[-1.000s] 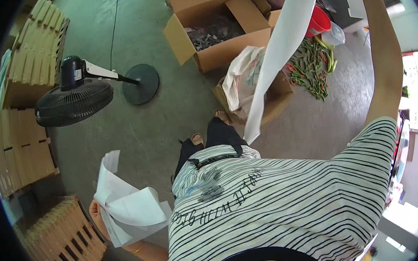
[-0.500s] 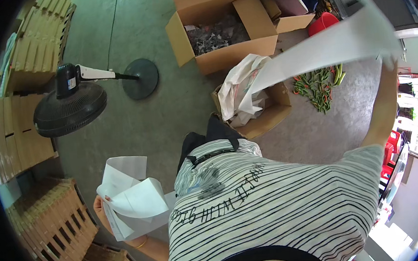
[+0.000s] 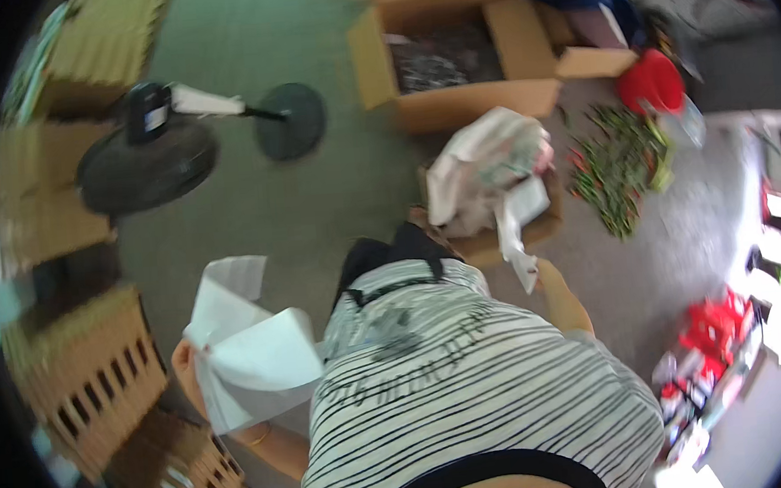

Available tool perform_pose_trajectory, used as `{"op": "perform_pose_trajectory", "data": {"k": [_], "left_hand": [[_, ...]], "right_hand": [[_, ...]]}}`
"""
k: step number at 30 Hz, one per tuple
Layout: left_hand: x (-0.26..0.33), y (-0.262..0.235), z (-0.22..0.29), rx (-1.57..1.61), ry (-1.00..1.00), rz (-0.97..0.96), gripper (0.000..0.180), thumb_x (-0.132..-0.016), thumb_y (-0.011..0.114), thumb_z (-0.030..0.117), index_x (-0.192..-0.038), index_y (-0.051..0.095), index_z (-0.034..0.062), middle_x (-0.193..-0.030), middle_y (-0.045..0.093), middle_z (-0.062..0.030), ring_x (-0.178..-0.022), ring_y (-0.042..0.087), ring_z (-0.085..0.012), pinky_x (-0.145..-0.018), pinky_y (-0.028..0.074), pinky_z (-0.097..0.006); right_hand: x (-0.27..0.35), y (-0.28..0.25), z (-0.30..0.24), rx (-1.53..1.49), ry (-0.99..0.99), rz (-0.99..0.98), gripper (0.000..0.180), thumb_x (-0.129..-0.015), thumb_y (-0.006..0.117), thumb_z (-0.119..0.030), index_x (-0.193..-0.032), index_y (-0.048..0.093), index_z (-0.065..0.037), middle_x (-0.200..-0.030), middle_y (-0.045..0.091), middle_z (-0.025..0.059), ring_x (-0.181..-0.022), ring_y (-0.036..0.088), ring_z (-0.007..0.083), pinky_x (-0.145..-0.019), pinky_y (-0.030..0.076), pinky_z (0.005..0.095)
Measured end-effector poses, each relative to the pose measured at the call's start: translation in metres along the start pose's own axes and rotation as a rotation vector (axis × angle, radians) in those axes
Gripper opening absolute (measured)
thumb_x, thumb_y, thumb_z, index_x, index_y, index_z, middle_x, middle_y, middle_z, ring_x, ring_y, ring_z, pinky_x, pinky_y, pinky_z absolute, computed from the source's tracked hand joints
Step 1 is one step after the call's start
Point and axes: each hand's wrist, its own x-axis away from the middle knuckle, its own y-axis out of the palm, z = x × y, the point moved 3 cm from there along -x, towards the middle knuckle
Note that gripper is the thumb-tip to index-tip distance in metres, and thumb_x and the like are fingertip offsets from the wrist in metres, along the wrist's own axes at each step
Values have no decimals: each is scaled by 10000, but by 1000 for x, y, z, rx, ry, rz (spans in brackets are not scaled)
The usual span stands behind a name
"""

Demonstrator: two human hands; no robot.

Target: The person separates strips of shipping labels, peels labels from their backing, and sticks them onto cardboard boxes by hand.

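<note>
My left hand (image 3: 184, 363), at the left beside my body, is closed on the edge of several thin white sheets (image 3: 257, 360). The sheets curl and fan out, and the outer ones look translucent. Low at the front right, my right hand (image 3: 549, 282) is closed on a crumpled white strip (image 3: 512, 243). This strip reaches up from the fingers over an open cardboard box (image 3: 492, 252). Inside that box is a white woven sack (image 3: 480, 163), with a white piece (image 3: 526, 200) at its right. Motion blur hides the finger detail.
A black standing fan (image 3: 150, 162) is at the left, near stacked cardboard (image 3: 89, 378). Beyond the small box, a large open carton (image 3: 480, 104) holds grey scraps. Green and red chillies (image 3: 614, 167) lie on the floor at right, by a red bucket (image 3: 651, 81).
My right hand has come down and inward from high at the right, bringing the long white strip to the small box. My left hand keeps hold of the sheets. The view has shifted.
</note>
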Motion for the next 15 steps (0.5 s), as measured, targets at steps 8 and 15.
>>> {"op": "perform_pose_trajectory", "data": {"k": [8, 15], "left_hand": [[17, -12, 26, -118, -90, -375, 102, -808, 687, 104, -817, 695, 3, -739, 641, 13, -653, 555, -70, -588, 446, -242], [46, -56, 20, 30, -59, -229, 116, -831, 699, 111, -848, 724, -1, -748, 683, -15, -654, 584, -64, -599, 478, -237]], "right_hand": [[-13, 49, -140, 252, 38, 138, 329, -853, 662, -333, -1007, 652, -43, -826, 648, 56, -607, 602, 168, -546, 506, 325], [-40, 96, -235, 449, -55, 211, 333, -863, 660, -328, -1006, 645, -27, -813, 640, 59, -600, 598, 167, -535, 504, 314]]}}
